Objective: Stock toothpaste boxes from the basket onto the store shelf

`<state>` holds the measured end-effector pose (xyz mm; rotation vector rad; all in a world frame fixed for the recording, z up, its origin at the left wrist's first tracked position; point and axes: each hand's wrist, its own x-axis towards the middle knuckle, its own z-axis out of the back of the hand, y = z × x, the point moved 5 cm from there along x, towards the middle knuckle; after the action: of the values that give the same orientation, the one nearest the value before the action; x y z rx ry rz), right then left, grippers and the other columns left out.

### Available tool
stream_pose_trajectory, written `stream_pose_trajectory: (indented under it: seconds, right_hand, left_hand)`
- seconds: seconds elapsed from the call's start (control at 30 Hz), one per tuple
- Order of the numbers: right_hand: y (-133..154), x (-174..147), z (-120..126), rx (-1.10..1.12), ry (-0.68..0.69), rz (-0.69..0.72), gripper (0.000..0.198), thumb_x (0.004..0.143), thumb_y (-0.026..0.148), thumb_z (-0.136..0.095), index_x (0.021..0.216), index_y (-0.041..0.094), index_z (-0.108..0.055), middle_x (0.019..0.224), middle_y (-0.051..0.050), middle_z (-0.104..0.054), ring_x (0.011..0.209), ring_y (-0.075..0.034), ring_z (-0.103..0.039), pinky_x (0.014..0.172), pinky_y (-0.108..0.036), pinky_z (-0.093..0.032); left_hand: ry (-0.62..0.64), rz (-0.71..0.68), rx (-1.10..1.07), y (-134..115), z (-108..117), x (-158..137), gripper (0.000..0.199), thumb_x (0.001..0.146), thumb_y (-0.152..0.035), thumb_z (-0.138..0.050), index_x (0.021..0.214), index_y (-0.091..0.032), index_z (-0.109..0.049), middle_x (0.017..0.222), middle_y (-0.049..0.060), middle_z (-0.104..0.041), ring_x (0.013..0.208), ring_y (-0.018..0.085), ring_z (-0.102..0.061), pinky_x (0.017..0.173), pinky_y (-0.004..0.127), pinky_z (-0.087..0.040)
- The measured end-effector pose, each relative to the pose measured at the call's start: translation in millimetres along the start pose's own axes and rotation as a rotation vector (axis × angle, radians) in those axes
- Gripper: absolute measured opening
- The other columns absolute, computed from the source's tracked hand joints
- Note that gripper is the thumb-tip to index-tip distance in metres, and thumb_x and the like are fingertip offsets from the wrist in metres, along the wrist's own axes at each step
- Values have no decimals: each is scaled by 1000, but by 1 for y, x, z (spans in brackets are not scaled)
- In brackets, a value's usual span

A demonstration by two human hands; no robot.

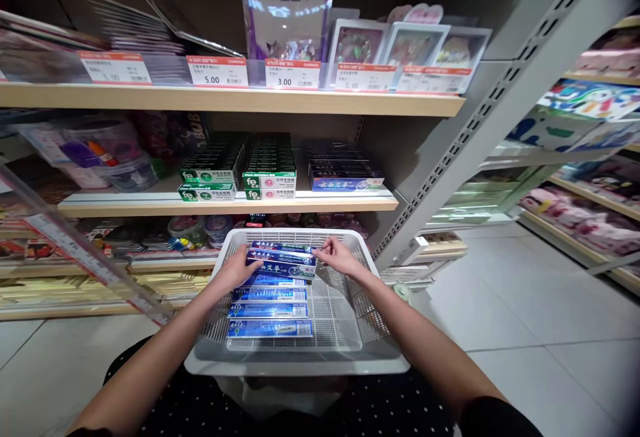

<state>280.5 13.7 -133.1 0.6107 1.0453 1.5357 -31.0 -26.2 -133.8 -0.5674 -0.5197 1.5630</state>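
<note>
My left hand (237,269) is closed around the left end of a few blue toothpaste boxes (283,265), held together just above the far part of a white plastic basket (295,365). At their right end, my right hand (338,254) has its fingers bent and pinched against the box edge. Below the held boxes, several more blue toothpaste boxes (270,310) lie flat in a column on the basket's left side. The basket has perforated walls and rests over my lap, close to the shelves.
On the middle shelf (225,206) stand green-and-white boxes (270,183) in two rows and a row of dark blue boxes (347,180). An upper shelf (240,100) carries price labels and packaged goods. A grey upright post (480,117) rises at the right, beside tiled floor (515,310).
</note>
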Motion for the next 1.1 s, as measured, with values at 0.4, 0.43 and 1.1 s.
stream_pose_trajectory:
  seconds: [0.4,0.43,1.1]
  right_hand:
    - [-18,6,-17,340,116,-178,48,62,46,-83,80,22,-46,72,4,-56,67,-13,-56,66,-26,-49]
    - [-17,8,-16,329,105,-169,47,63,46,-83,80,22,-47,72,4,-55,68,-13,-56,67,-27,-49]
    - [14,-12,19,11,-7,-63,44,63,49,-79,76,22,-46,71,1,-58,67,-16,-55,59,-25,-41]
  left_hand:
    - [34,33,-213,3,0,12,28,72,-48,-57,77,-21,-50,71,0,-58,71,20,-56,67,32,-43]
    - [48,45,-264,5,-1,13,28,70,-47,-59,76,-21,-50,71,0,-58,70,19,-56,67,31,-44]
    - [168,-74,-435,-25,11,8,39,66,-51,-68,80,-20,-49,65,-3,-57,60,15,-56,58,28,-46]
